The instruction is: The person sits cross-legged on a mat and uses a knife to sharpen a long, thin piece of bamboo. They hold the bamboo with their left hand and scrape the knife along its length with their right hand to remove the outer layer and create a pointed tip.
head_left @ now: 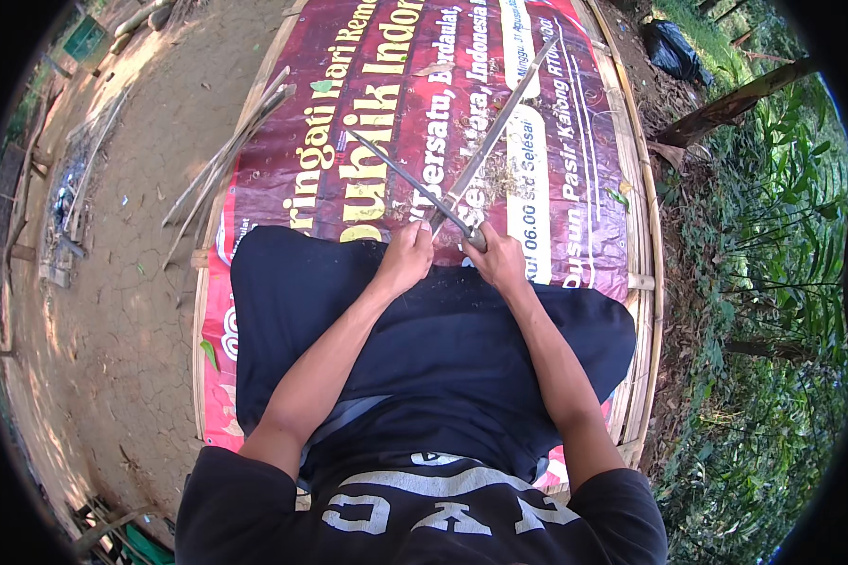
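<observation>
Outdoors, left hand (407,259) gripping bamboo strip (499,127), right hand (499,264) gripping knife (415,184), red printed banner (311,141) beneath.

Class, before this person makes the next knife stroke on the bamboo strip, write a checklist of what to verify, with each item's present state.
1. Left hand grips the bamboo strip: ok.
2. Right hand holds the knife by its handle: ok.
3. Blade points away from the body: ok.
4. Fingers clear of the edge: cannot tell.
5. Strip's far end rests over the red banner: ok.
6. Loose sticks lie apart from the work: ok.
</observation>
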Motion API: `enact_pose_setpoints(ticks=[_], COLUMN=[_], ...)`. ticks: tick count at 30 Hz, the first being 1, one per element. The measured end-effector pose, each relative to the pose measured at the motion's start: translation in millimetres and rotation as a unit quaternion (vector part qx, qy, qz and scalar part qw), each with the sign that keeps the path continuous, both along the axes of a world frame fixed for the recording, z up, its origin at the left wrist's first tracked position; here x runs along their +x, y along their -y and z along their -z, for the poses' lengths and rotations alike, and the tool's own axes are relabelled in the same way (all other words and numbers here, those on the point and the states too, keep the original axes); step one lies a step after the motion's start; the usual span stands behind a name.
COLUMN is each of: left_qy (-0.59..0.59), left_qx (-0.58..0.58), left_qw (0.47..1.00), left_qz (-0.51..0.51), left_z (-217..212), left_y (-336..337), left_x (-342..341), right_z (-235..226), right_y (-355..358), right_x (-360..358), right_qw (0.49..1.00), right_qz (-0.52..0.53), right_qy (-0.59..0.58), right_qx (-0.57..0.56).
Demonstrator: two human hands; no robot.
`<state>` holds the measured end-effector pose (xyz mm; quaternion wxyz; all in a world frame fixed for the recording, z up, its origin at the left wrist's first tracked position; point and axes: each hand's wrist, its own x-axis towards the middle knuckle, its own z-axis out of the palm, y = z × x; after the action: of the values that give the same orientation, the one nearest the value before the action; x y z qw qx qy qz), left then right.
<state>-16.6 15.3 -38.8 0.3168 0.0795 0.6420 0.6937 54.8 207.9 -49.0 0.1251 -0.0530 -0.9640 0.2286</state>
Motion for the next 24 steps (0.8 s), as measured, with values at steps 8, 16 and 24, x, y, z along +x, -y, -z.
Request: enact_pose_setpoints(ticks=[8,16,24], left_qy=[-0.192,-0.060,-0.132], left_qx=[-0.096,-0.038,-0.089], left_qw=[0.977,0.997,0.987], left_qz=[0.011,0.003,0.002], left_z=[11.8,2.2,2.2], left_y=[0.0,-3.5,-1.3], left_x=[-8.4,-2.7,-4.9], right_z=[7.5,-4.6,9.3], right_y=[-9.2,8.7,-19.4], right_x=[-5.8,5.7,-11.2], right_qw=[1.000,0.998,1.000], right_qz=[0.002,-0.046,0.021], right_qy=[-0.009,-0.003,-0.008], right_qx=[0.008,0.039,0.016])
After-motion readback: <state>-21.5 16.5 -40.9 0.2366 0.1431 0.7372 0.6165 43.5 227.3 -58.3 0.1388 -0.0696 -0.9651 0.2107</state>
